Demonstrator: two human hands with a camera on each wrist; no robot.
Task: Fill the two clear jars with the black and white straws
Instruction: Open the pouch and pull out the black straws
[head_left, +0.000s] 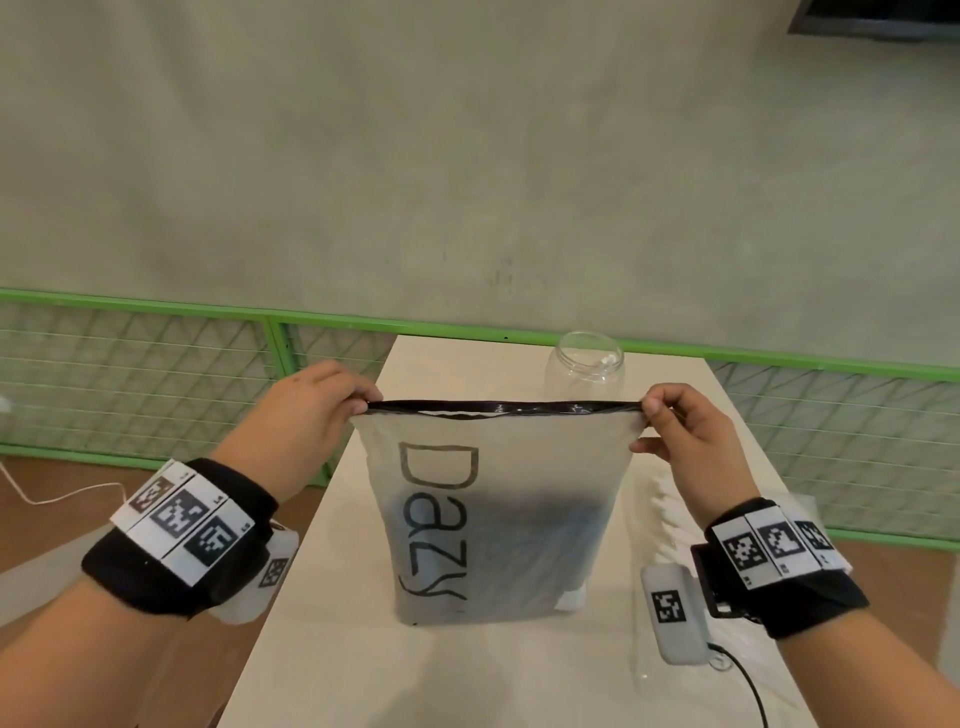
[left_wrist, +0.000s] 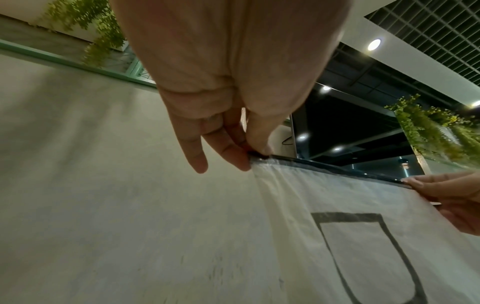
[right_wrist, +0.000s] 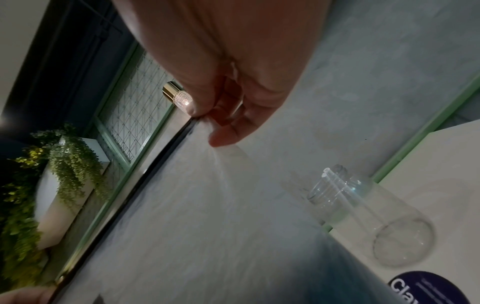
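A frosted white zip bag (head_left: 498, 493) printed "Dazy" stands upright on the white table (head_left: 337, 649). Its black zip strip runs along the top, and dark contents show dimly through its lower half. My left hand (head_left: 363, 402) pinches the top left corner and my right hand (head_left: 649, 410) pinches the top right corner. The left wrist view shows my left hand (left_wrist: 249, 156) on the strip of the bag (left_wrist: 337, 205). Right behind the bag stands one clear jar (head_left: 584, 364), open and empty. It lies below my right hand (right_wrist: 205, 121) as the jar (right_wrist: 376, 216) in the right wrist view. No straws show plainly.
A green mesh railing (head_left: 208, 322) runs behind the table's far edge, with a grey wall above it. A white cable (head_left: 52, 493) lies on the floor at the left. A dark round label (right_wrist: 428, 288) sits on the table near the jar.
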